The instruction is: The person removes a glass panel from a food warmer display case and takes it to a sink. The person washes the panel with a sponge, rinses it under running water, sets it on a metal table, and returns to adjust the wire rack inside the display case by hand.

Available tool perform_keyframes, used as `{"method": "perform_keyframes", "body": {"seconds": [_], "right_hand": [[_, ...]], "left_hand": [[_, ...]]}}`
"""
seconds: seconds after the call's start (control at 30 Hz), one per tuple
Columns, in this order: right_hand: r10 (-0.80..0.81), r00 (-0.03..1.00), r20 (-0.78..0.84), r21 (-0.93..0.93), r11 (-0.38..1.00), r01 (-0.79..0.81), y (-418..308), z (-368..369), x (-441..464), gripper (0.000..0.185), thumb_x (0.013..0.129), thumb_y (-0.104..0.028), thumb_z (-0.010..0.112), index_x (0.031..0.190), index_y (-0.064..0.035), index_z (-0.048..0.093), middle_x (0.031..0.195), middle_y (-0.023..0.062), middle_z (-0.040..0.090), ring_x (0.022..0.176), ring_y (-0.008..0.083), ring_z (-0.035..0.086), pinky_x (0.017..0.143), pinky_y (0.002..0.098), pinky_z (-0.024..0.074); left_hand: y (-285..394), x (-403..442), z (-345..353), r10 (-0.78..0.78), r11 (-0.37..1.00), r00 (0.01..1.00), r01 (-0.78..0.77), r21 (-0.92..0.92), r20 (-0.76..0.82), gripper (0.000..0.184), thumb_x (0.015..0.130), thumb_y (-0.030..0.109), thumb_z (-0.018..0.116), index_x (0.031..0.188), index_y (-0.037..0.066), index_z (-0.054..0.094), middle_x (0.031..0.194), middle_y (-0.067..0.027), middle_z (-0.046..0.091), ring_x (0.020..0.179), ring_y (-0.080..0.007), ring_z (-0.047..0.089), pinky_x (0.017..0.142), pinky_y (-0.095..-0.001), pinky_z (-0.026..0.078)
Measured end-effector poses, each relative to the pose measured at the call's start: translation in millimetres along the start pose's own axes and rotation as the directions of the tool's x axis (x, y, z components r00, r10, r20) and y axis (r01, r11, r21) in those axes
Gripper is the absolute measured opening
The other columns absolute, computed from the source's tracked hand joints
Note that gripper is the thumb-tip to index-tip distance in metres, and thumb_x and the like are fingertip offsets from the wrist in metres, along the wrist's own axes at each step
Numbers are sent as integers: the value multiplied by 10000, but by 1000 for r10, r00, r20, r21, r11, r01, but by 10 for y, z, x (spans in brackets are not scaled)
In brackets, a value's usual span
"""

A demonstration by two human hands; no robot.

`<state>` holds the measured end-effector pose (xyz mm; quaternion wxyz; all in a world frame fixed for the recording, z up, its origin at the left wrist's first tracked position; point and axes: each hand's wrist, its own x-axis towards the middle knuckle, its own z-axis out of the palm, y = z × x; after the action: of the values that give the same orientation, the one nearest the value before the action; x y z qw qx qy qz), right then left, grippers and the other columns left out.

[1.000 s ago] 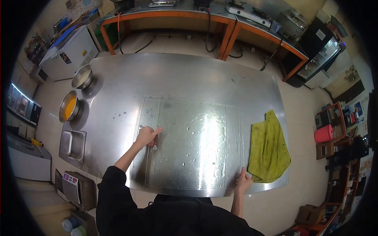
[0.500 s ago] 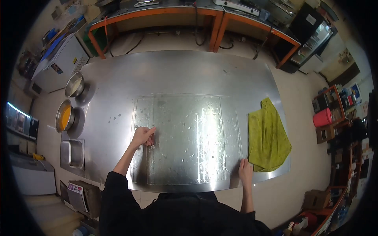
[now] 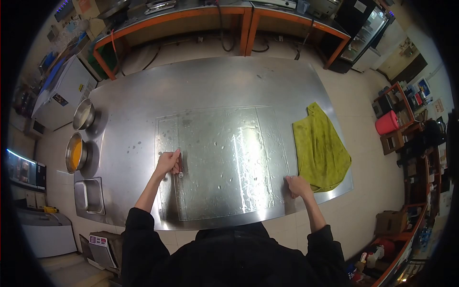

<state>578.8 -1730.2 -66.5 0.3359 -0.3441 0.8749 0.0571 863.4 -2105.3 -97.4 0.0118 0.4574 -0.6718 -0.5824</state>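
A clear, wet-looking plastic sheet [image 3: 215,162] lies flat on the steel table, with bubbles and creases under it. My left hand [image 3: 167,163] is closed over the sheet's left part, around a small thin tool [image 3: 180,174] with a reddish shaft and a round shiny end; most of it hides in the fingers. At the sheet's right edge my right hand [image 3: 300,186] is closed, its fingertips pinching the plastic there. Just beyond that hand lies a crumpled yellow-green cloth [image 3: 321,148].
Along the left edge of the steel table [image 3: 129,186] stand a bowl of orange-yellow liquid [image 3: 76,153], a bowl with pale contents [image 3: 84,115] and a rectangular metal pan [image 3: 89,196]. An orange-framed bench [image 3: 181,18] runs behind. Water drops dot the tabletop.
My right hand has moved up along the sheet's right edge, away from my body, and turned inward. My left hand stays at nearly the same spot on the sheet. The whole view has shifted slightly.
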Motion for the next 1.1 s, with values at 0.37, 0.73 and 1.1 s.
{"method": "perform_keyframes", "body": {"seconds": [0.37,0.73,1.1], "right_hand": [[-118,986,118,-223,965,142,-34,-170,-38,307,761,-68,364,993,-110,561,739,112,616,697,256,612,601,392,481],[-59,997,44,-35,998,60,96,-33,-104,284,783,-91,357,972,-106,567,649,109,610,616,220,612,567,348,480],[257,782,-568,671,694,260,481,891,-745,262,856,-226,470,913,23,528,741,123,590,645,178,587,565,283,462]], "left_hand": [[23,-28,-7,-14,999,999,12,32,45,476,837,473,443,645,39,469,502,-104,554,392,-157,543,341,-230,421],[-53,-48,-10,18,999,999,-19,27,36,501,824,487,458,665,15,511,513,-100,563,408,-149,554,366,-226,447],[53,-290,-123,389,910,845,-291,296,-367,342,815,307,548,769,-33,558,633,-119,603,528,-162,604,469,-245,454]]}}
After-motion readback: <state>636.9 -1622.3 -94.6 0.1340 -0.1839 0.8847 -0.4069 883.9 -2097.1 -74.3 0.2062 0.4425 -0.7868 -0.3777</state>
